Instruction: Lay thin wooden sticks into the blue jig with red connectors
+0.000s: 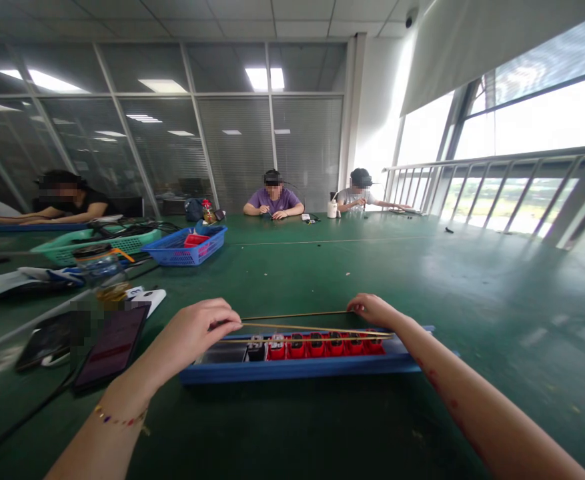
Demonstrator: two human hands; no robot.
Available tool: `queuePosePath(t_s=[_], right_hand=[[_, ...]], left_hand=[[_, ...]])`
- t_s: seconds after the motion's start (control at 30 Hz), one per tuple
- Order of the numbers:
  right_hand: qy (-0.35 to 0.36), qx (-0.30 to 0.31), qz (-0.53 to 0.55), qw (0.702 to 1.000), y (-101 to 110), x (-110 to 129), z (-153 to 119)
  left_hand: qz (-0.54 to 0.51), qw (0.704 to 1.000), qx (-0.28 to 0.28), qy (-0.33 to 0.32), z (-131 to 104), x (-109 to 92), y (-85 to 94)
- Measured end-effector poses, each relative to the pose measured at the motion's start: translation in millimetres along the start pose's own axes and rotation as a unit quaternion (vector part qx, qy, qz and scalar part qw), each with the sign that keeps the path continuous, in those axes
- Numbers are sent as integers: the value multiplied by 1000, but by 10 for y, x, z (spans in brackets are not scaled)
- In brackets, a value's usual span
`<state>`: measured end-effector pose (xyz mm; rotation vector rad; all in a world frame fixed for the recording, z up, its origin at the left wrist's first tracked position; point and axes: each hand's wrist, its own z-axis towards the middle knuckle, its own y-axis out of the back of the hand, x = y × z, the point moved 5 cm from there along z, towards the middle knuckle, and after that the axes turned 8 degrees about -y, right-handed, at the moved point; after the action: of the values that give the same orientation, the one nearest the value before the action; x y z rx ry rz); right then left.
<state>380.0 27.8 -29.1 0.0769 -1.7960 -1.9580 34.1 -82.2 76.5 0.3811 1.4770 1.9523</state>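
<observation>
A long blue tray lies across the green table in front of me. Inside it stand several red holders with dark contents, and a black holder at their left. My left hand pinches the left end of a thin tan stick above the tray's left part; the stick slants right over the holders. Another thin stick runs behind the tray, and its right end is at the closed fingers of my right hand. A further thin strip crosses above the holders.
Left lie a dark tablet, a phone, a jar and cables. Behind them are a green basket and a blue basket. Several people sit at the far side, one in a purple shirt. A railing lines the right.
</observation>
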Motion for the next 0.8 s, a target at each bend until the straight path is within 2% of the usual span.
queuePosePath(t_s=[0.1, 0.17, 0.27, 0.37, 0.47, 0.57, 0.67, 0.8], right_hand=[[-24, 0, 30, 999, -6, -76, 13], [-35, -3, 67, 997, -8, -130, 21], [-63, -7, 122, 990, -4, -182, 26], [-94, -11, 106, 990, 14, -161, 12], [-55, -11, 11, 998, 44, -32, -19], [-13, -8, -47, 999, 65, 73, -44], [-1, -2, -62, 998, 75, 111, -42], [3, 2, -65, 998, 72, 117, -32]], left_hand=[[30, 999, -39, 4, 37, 57, 122], [36, 998, -36, 23, 76, 156, 118], [35, 998, 1, 47, 156, 336, -31], [23, 996, 52, 65, 251, 494, -285], [-1, 990, 104, 90, 344, 617, -550], [-10, 987, 122, 101, 435, 695, -723], [-13, 986, 124, 110, 503, 730, -789], [-13, 987, 110, 119, 491, 640, -686]])
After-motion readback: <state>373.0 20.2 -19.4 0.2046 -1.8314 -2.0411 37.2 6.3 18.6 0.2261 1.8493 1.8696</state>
